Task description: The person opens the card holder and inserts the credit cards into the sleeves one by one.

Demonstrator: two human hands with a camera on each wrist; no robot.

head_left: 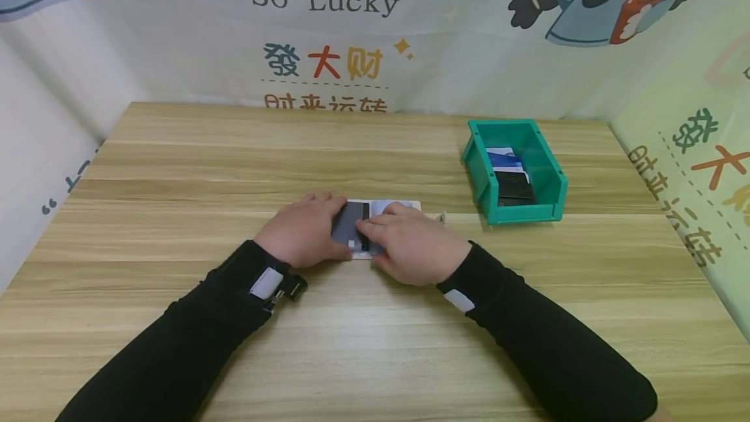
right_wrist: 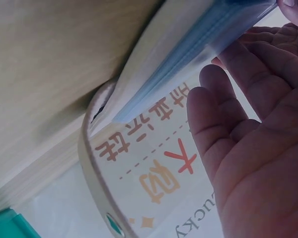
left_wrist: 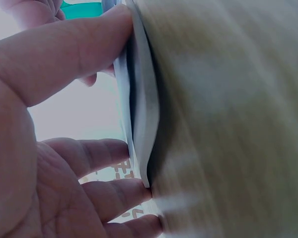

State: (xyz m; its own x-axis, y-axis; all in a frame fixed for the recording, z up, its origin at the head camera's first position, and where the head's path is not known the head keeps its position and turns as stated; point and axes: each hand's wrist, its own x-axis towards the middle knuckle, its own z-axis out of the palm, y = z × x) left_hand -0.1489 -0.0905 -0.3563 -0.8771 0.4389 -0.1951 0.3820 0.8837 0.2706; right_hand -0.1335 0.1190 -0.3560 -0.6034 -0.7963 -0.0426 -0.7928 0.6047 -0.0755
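An unfolded card holder (head_left: 395,206) with pale edges lies on the table between the hands. On its left half is a dark grey card (head_left: 350,221) with a black stripe. My left hand (head_left: 305,230) holds this half, thumb at the near edge and fingers at the far edge; the left wrist view shows the holder's side gaping slightly (left_wrist: 148,109). From the right, my right hand (head_left: 418,243) reaches over the other half, fingertips on the card by its stripe. Its fingers look loosely extended in the right wrist view, beside the bluish clear sleeve (right_wrist: 188,52).
A green bin (head_left: 524,215) with several cards, among them a black one (head_left: 514,186), stands at the back right. The holder's strap (right_wrist: 89,153) with a snap sticks out to the right. A printed cloth (head_left: 328,25) hangs behind the wooden table (head_left: 363,344).
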